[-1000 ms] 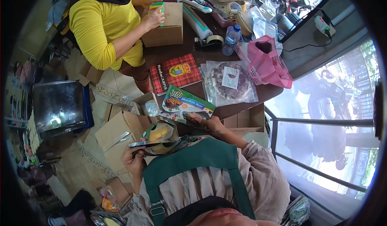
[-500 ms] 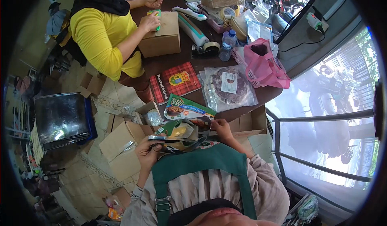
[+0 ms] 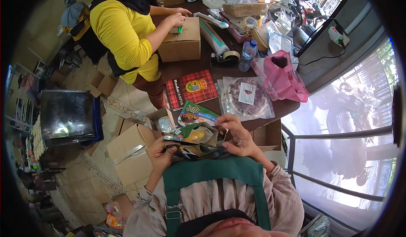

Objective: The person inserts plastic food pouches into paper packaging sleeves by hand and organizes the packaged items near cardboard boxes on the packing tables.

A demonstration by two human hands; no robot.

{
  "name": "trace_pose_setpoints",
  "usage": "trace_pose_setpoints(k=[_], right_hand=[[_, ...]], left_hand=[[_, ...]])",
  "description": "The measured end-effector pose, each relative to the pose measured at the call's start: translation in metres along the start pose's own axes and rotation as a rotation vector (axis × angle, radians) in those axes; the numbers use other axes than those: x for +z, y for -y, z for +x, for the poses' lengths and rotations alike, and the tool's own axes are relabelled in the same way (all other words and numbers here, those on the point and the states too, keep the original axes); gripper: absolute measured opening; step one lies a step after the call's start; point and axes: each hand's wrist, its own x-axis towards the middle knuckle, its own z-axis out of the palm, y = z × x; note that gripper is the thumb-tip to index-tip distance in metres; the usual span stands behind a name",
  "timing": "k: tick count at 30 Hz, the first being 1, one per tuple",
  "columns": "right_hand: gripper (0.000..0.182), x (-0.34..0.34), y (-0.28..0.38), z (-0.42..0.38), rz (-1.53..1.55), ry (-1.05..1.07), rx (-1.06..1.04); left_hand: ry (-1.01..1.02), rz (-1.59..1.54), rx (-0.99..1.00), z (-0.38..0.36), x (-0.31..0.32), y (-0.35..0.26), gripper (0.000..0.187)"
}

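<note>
My left hand [image 3: 163, 153] pinches the left end of a small stack of food pouches [image 3: 195, 134], with fingers closed on their edge. A yellow picture shows on one pouch, and a darker pouch [image 3: 198, 151] lies nearest my chest. At the stack's right end my right hand [image 3: 240, 137] has thumb and forefinger apart, the fingertips close to the pouches; whether they touch cannot be made out. Just beyond is a green and blue packet [image 3: 195, 113] printed "Masakan Ikan", its right end partly behind my fingers.
On the table are a red plaid Redscampus pack [image 3: 192, 89], a clear-bagged round dark item [image 3: 245, 95], a water bottle [image 3: 248, 56], a pink bag [image 3: 285, 78] and a tape dispenser [image 3: 224, 58]. A person in yellow [image 3: 122, 34] works at a carton [image 3: 181, 44]. Open boxes [image 3: 133, 152] stand lower left.
My right hand has lifted and its fingers have spread from a pinch at the pouches' right end. My left hand keeps its grip. The view has shifted slightly; the other person's hand moved across the carton.
</note>
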Motion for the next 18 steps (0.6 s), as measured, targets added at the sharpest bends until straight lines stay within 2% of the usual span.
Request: trace_pose_setpoints(k=[2,5,10,13,14,16,18], right_hand=[[0.043,-0.006,0.010,0.015,-0.081,0.221,-0.091],[0.044,-0.011,0.022,0.026,-0.172,0.493,0.003],[0.038,-0.001,0.030,0.038,-0.184,0.523,0.063],[0.041,0.017,0.045,0.049,-0.534,0.502,0.039],[0.042,0.024,0.046,0.053,-0.682,0.513,-0.029],[0.045,0.034,0.045,0.055,-0.968,0.497,-0.183],[0.047,0.037,0.037,0.056,-0.942,0.595,-0.220]], left_hand=[[-0.014,0.011,0.003,-0.003,-0.003,0.002,0.018],[-0.058,0.022,0.008,-0.008,-0.005,0.005,0.017],[-0.088,0.117,0.018,-0.012,-0.012,0.009,0.015],[-0.105,0.208,0.025,-0.008,-0.006,-0.007,0.012],[-0.109,0.250,0.024,-0.007,-0.004,-0.012,0.011],[-0.124,0.033,-0.050,-0.007,0.001,-0.010,0.008],[-0.138,0.122,-0.006,-0.008,-0.001,-0.001,0.004]])
